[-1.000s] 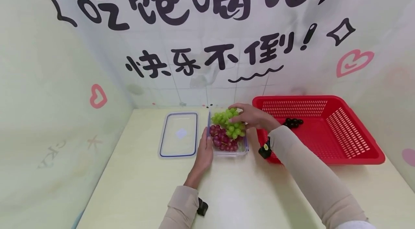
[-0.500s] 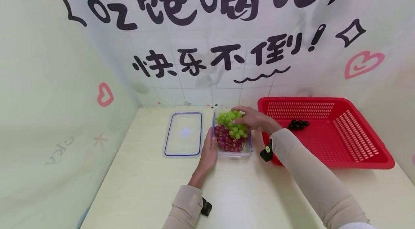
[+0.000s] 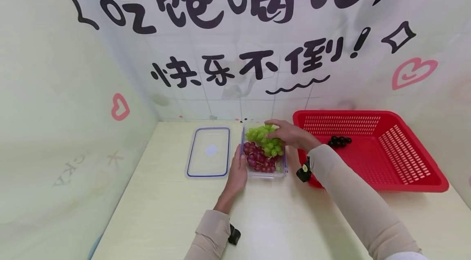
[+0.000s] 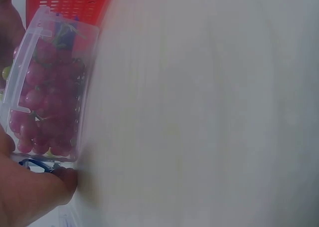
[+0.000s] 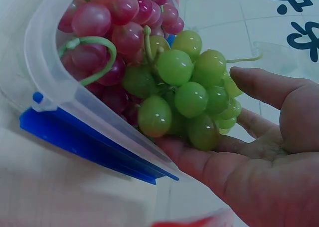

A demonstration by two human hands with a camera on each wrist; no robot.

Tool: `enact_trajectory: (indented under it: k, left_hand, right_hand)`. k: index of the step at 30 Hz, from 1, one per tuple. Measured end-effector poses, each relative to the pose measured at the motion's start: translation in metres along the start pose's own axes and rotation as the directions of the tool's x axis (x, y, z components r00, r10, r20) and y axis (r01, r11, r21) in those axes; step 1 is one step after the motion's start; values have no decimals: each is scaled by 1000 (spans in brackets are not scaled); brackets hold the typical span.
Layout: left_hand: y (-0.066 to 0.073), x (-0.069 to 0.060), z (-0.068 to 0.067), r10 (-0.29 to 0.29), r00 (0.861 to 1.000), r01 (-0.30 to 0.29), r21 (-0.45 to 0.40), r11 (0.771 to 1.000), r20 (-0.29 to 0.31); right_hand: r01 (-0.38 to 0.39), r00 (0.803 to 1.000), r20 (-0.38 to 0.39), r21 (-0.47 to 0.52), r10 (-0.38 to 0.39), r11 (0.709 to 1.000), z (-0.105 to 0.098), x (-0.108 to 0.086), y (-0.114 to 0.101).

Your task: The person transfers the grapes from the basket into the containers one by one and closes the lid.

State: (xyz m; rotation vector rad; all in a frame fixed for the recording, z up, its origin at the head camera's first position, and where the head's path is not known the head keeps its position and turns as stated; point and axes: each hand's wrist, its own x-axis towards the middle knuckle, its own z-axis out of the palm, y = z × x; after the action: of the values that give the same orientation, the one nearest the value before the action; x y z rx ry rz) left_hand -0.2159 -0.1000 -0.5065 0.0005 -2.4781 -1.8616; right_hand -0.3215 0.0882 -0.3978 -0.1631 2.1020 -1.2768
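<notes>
A clear container [image 3: 268, 175] with blue-edged sides holds red grapes [image 3: 259, 158]; green grapes [image 3: 270, 145] lie at its back and right, partly over the red ones. My left hand [image 3: 236, 174] rests along the container's left side, its fingers fairly straight; the left wrist view has the thumb [image 4: 37, 189] at the container's wall. Around the green bunch [image 5: 192, 95] curl the thumb and fingers of my right hand [image 5: 259, 147], at the container's edge. Red grapes [image 4: 47, 97] show through the clear wall in the left wrist view.
A clear lid [image 3: 208, 166] with a blue seal lies flat left of the container. The red basket [image 3: 371, 166], with dark grapes [image 3: 339, 141] in it, stands close on the right. A printed wall sheet [image 3: 220, 104] rises behind the table.
In the head view everything has shifted slightly right together. The lower green grapes sit a little further right over the red ones; both hands keep their places at the container.
</notes>
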Motion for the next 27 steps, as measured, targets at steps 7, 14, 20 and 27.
enact_trajectory:
  k: [7,14,20,27]
  left_hand:
    - [-2,0,1,-16,1000,16,10,1000,-9]
    - [-2,1,0,-9,1000,9,9,1000,-4]
    - [0,2,0,-10,1000,10,2,1000,-8]
    - [-1,1,2,-21,1000,21,13,1000,-10]
  right_hand:
    - [12,1000,-3,-49,-12,999,-11,-7,-4]
    - [24,998,-48,-84,-28,996,-17,-12,-6]
    - [16,998,-53,-93,-21,996,-15,-10,-6]
    - [13,999,-39,-33,-14,999,-13,-10,1]
